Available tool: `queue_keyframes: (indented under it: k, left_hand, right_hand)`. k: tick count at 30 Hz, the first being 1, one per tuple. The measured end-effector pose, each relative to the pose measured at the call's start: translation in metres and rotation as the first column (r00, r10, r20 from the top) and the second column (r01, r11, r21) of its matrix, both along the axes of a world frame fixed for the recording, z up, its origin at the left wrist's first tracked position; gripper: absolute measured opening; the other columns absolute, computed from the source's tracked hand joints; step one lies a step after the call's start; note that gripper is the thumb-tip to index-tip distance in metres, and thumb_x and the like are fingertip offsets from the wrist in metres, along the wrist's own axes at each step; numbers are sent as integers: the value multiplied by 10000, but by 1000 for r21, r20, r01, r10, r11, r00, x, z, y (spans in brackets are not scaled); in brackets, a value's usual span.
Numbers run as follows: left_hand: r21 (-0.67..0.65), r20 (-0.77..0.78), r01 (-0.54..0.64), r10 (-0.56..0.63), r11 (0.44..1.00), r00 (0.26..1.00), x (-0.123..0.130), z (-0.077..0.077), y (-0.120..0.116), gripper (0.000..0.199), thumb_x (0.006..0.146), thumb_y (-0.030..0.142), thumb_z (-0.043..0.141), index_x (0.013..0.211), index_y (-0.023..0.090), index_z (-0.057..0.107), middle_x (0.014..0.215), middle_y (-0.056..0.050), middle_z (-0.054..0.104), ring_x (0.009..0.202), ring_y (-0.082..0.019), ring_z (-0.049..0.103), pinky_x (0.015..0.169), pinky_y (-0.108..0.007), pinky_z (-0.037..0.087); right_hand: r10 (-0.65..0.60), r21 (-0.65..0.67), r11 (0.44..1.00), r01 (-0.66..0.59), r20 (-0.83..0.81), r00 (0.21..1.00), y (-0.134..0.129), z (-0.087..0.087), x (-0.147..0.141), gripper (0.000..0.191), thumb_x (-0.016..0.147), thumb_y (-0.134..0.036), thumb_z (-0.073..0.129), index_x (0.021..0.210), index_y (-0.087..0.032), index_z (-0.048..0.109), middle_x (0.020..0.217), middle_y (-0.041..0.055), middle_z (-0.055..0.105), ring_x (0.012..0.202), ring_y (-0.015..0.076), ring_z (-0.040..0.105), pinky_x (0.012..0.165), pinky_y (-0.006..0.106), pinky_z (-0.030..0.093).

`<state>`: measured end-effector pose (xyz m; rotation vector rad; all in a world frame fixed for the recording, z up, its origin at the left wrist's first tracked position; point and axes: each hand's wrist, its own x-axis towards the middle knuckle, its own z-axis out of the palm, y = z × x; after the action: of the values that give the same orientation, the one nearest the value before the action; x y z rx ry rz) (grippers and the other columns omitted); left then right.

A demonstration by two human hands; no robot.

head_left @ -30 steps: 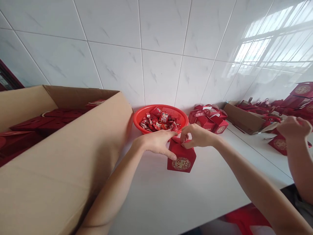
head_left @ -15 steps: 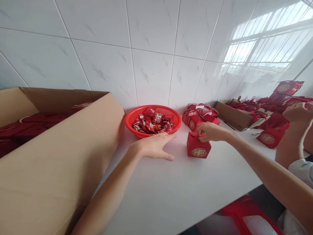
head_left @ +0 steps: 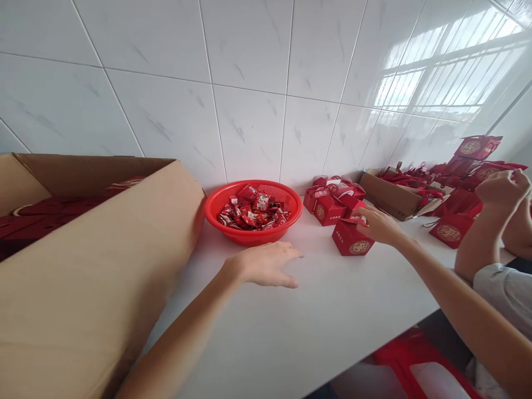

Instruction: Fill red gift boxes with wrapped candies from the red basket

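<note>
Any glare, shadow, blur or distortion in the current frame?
All in the head view: bright window glare on the tiled wall, upper right; soft shadow on the near side of the carton; emblem on the red box by the right hand fairly clear; lens stretch slants the tile lines toward the sides.

Matt paperboard box (head_left: 347,239), glossy plastic basket (head_left: 251,239), dull cardboard carton (head_left: 95,277), shiny wall tiles (head_left: 249,50)
</note>
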<state>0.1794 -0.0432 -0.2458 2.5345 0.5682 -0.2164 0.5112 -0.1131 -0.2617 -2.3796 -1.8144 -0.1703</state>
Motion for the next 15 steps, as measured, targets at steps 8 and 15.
queue_keyframes:
  k: [8, 15]
  left_hand:
    - [-61, 40, 310, -308, 949, 951, 35, -25, -37, 451, 857, 359, 633, 1275, 188, 627, 1148, -94, 703, 946, -225, 674, 840, -321, 491]
    - [-23, 310, 521, -490, 853, 815, 65, -100, -76, 217, 849, 234, 610, 1036, 201, 715, 917, -14, 723, 776, -146, 670, 804, -243, 502]
  right_hand:
    - [-455, 289, 827, 483, -160, 876, -23, -58, -50, 883, 807, -676, 519, 1443, -102, 309, 1396, 296, 446, 1223, 443, 477, 891, 531, 427]
    - [-356, 241, 815, 527, -510, 783, -26, -79, -7, 918, 700, -705, 579, 1408, -161, 367, 1244, 199, 592, 1110, 369, 575, 890, 456, 449]
